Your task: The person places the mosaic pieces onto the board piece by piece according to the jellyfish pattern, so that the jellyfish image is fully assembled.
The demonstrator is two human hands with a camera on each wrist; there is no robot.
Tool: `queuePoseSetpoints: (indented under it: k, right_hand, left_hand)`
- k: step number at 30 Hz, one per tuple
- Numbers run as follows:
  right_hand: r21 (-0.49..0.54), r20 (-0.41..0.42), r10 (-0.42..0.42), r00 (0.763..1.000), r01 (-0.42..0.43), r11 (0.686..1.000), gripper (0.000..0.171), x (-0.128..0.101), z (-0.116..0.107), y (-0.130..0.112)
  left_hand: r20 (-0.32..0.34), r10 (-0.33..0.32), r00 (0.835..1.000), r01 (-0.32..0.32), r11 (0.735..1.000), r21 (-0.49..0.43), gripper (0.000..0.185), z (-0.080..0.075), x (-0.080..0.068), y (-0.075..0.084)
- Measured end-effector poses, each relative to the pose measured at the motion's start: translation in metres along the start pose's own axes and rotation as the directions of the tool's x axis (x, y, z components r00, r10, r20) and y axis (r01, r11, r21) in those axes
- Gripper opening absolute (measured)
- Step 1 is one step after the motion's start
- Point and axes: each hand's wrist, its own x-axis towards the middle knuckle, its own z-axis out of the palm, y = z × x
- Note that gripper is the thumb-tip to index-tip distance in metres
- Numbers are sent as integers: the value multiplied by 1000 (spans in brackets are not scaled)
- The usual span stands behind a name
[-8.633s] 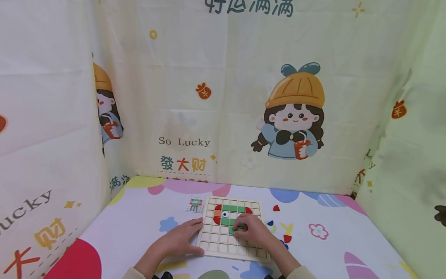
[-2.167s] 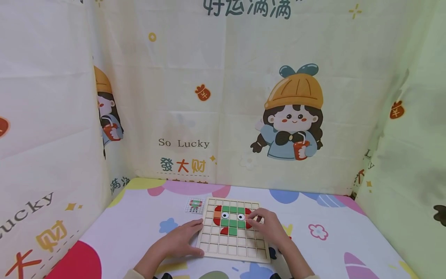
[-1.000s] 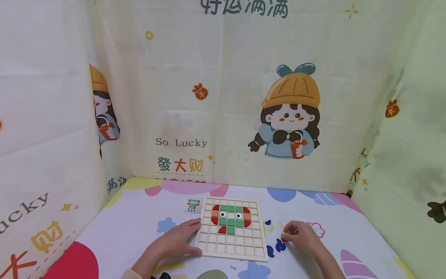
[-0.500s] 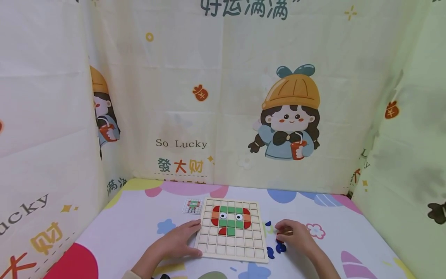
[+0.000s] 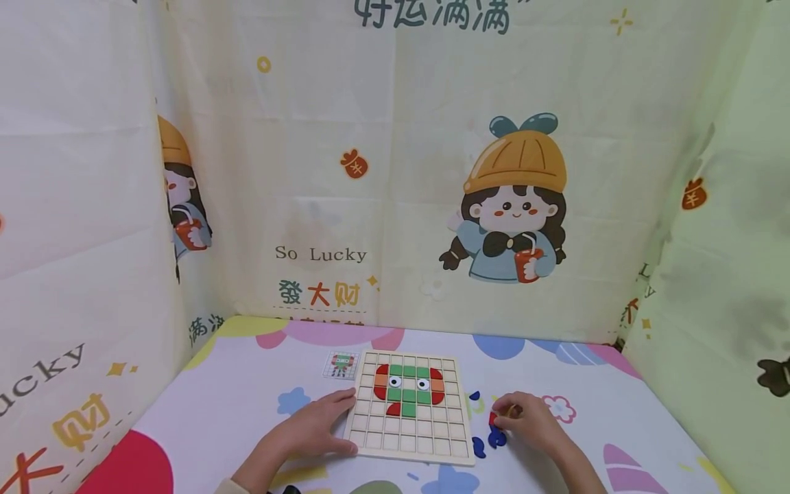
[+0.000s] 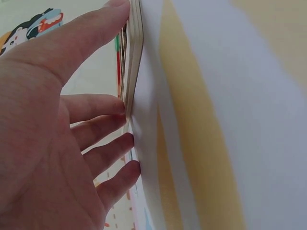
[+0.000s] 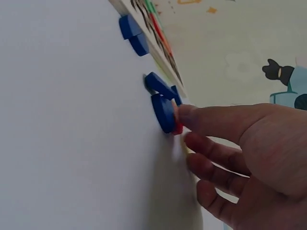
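Picking up, seemingly, a small red piece [image 7: 178, 129], we're pinching with right fingers [image 7: 216, 170] (lifting probably coming next), wide left fingers [image 6: 93, 106] steadying the pale wooden grid board [image 5: 404, 428].

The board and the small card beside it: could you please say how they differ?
The board is larger than the card. The board is tan; the card, white. The board's lower rows are bare; the card's lower part carries a design. Both show red and green on a grid.

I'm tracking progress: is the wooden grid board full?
Partly: coloured tiles sit in the wooden grid board, but bottom rows are bare.
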Motion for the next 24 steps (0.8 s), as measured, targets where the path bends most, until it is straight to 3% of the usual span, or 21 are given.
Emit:
queuePoseSetpoints:
  k: [5, 24]
  right_hand:
    - [-10, 36, 5, 999, -5, 1000, 17, 1, -1, 1]
    - [-54, -6, -18, 1000, 17, 998, 18, 7, 5, -7]
  left_hand:
    - [2, -6, 1000, 6, 1000, -1, 89, 1, 1, -1]
    - [1, 14, 1000, -14, 1000, 2, 89, 0, -2, 0]
